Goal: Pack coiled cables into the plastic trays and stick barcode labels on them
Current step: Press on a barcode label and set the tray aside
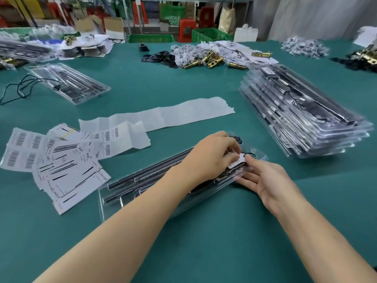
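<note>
Probably light and bendy, the plastic tray (pixel 130 193) lies on the desk (pixel 204 252) at six o'clock. The left hand (pixel 212 154) pinches the flimsy barcode label (pixel 236 162) at the tray's two-o'clock end. The right hand (pixel 271 180), fingers straight, steadies the rim.

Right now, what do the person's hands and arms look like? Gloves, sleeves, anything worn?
The left hand and right hand are bare, with no gloves, rings or watch visible. No sleeve shows on either arm as far as the frame reaches. No markings or wristbands are seen.
</note>
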The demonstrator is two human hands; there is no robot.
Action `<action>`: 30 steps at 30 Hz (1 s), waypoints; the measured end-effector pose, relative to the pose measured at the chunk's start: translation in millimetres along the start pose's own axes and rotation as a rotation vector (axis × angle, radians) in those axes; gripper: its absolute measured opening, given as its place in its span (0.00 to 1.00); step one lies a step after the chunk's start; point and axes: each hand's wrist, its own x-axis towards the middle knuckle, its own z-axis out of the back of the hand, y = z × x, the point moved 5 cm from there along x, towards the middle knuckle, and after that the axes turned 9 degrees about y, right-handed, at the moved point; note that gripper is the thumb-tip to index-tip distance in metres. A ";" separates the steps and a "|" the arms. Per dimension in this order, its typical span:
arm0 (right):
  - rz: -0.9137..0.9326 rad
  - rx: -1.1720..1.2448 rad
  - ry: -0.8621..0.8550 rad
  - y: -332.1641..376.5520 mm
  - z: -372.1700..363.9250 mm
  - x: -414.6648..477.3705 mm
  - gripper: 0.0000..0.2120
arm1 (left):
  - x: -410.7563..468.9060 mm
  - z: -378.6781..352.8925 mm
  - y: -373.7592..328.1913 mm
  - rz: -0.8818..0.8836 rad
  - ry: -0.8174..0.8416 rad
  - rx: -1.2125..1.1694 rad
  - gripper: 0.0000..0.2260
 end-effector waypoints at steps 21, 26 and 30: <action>-0.029 0.008 -0.032 -1.3 -0.7 0.6 0.05 | 7.1 -15.4 2.5 0.060 -0.073 -0.007 0.07; -0.036 0.008 -0.028 -0.7 -2.3 0.6 0.05 | 8.7 -17.8 4.6 0.085 -0.047 0.024 0.07; -0.028 0.017 -0.021 0.3 -2.3 -0.3 0.06 | 9.0 -15.9 5.4 0.079 -0.022 0.002 0.05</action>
